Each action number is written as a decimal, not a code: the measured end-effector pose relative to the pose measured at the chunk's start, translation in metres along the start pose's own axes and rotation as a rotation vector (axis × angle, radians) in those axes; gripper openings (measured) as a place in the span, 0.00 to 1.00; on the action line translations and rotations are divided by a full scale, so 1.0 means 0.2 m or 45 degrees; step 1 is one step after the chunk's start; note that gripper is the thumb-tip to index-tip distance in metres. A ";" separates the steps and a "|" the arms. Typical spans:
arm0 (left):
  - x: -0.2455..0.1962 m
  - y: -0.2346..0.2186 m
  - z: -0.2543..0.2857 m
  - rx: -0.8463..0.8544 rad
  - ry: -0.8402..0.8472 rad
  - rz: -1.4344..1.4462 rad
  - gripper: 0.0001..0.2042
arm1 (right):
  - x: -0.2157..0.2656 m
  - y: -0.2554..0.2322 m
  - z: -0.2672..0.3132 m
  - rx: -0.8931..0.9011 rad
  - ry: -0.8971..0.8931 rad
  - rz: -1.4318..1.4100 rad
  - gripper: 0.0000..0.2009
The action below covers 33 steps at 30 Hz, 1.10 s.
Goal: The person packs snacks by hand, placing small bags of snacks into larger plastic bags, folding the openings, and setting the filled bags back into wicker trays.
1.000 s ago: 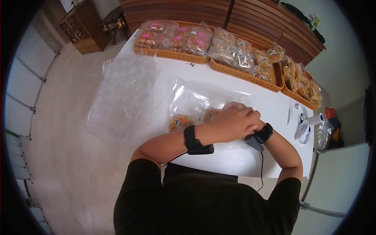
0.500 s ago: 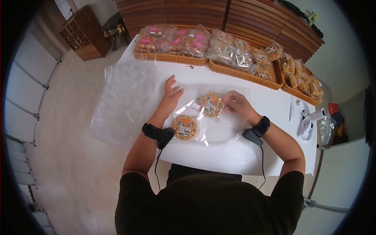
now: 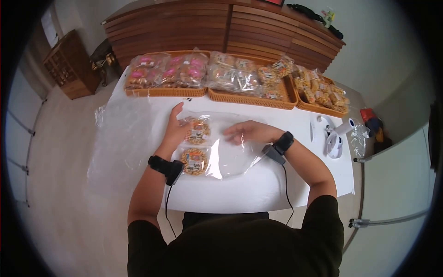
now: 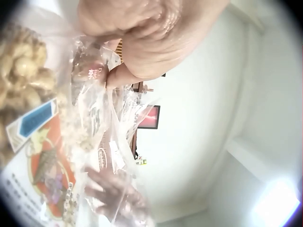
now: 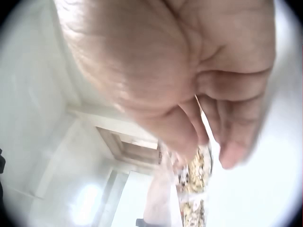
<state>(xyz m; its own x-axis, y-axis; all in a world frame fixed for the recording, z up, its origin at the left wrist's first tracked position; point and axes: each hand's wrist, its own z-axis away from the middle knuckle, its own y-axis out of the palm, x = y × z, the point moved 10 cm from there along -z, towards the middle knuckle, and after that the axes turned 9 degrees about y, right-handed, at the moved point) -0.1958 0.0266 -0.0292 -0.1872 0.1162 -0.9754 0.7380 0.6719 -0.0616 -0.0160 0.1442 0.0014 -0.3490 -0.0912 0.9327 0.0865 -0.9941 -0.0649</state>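
Note:
Two round snack packs with printed labels, an upper one (image 3: 197,131) and a lower one (image 3: 194,161), lie at the left side of a large clear plastic bag (image 3: 226,159). My left hand (image 3: 174,131) rests against the upper pack's left edge, fingers extended and thumb toward the pack. In the left wrist view the left hand (image 4: 147,38) touches crinkled film beside a nearby pack (image 4: 23,75). To the right of the packs, my right hand (image 3: 251,132) is over the bag, fingers loosely bent; the right wrist view shows the right hand (image 5: 189,71) with nothing visible in its fingers.
Wicker baskets of packaged snacks, a left one (image 3: 166,92), a middle one (image 3: 251,99) and a right one (image 3: 323,110), line the table's back. More clear film (image 3: 122,138) hangs over the left edge. A white roll (image 3: 345,126) and tape (image 3: 333,147) are at the right.
The upper pack has shifted left, now above the lower one. My left hand has come to its edge; my right hand has moved away from it. The head view has shifted, showing more of the cabinet.

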 end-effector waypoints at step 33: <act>-0.25 0.52 0.12 0.792 0.415 -1.333 0.34 | 0.18 -1.41 0.17 -1.109 0.552 1.591 0.30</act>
<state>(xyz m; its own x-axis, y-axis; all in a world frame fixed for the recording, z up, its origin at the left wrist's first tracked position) -0.0940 0.0729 0.0084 -0.9512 -0.0282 -0.3072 0.3029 0.1040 -0.9473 -0.0203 0.4227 0.0649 -0.7129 -0.7010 -0.0209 0.0249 0.0044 -0.9997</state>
